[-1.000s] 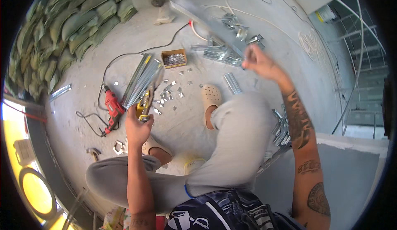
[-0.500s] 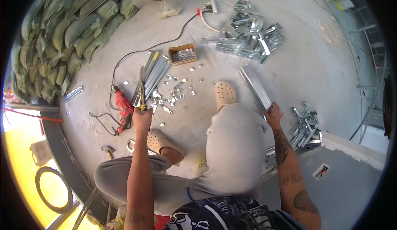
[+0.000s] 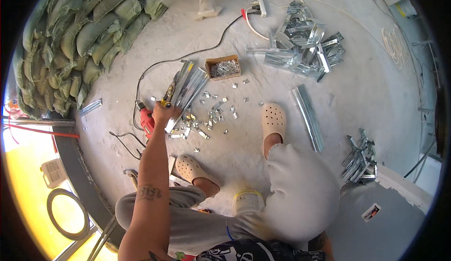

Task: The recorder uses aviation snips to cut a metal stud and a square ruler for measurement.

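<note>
My left hand (image 3: 163, 112) is closed around the yellow-and-black handles of tin snips (image 3: 167, 95), held low over the floor. The blades lean away along the left side of a fanned bundle of silvery metal channels (image 3: 191, 88). Just left of my wrist lies a red corded drill (image 3: 147, 121), partly hidden by my forearm. My right hand is out of sight; only part of the right arm (image 3: 324, 244) shows beside my raised knee. Two nested metal channels (image 3: 307, 117) lie on the floor to the right of my shoe, untouched.
A cardboard box (image 3: 223, 77) holds many small metal fasteners. Cut metal scraps (image 3: 217, 113) litter the floor. Metal bracket piles lie far right (image 3: 305, 45) and near right (image 3: 361, 158). Green sacks (image 3: 89, 31) are stacked far left. A bucket (image 3: 248, 202) stands between my legs.
My right hand has left the channels on the right and dropped out of view. My left hand has moved slightly farther out with the snips, and my right knee has swung right, uncovering the bucket.
</note>
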Available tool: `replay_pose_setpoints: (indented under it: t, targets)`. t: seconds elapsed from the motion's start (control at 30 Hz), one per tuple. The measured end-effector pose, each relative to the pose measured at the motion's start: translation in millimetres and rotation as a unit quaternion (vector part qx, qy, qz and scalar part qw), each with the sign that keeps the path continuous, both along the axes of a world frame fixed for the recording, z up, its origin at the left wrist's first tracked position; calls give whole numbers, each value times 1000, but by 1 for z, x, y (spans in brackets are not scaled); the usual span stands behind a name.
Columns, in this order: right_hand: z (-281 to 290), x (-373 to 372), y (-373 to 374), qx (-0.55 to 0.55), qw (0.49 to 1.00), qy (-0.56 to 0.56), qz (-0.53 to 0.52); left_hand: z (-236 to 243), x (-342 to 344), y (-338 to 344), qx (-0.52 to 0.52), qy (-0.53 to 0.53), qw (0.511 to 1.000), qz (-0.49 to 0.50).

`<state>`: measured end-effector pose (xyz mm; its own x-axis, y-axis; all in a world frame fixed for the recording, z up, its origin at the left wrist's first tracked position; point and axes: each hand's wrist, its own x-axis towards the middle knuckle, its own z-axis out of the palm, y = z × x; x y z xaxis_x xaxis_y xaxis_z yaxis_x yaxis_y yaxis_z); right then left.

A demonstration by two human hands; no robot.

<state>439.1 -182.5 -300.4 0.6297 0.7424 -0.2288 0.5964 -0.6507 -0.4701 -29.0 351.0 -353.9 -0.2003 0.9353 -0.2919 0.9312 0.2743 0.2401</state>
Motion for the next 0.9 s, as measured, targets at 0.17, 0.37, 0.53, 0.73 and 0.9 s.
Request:
replay_pose_setpoints:
  t: [0.17, 0.37, 0.53, 0.73, 0.9]
  targets:
    - [19, -26, 15, 25, 996, 76, -43, -1, 7, 8, -64, 10, 997, -47]
    - [85, 22, 124, 224, 963, 129, -82, 42, 1, 9, 32, -75, 992, -97]
    - [246, 15, 281, 368, 913, 64, 164, 163, 38, -7, 147, -237, 957, -77]
    - [359, -124, 389, 272, 876, 226, 328, 311, 109, -66, 245, -412, 877, -20]
    - [385, -167, 433, 249, 731, 565, 291, 418, 139, -137, 198, -561, 803, -41]
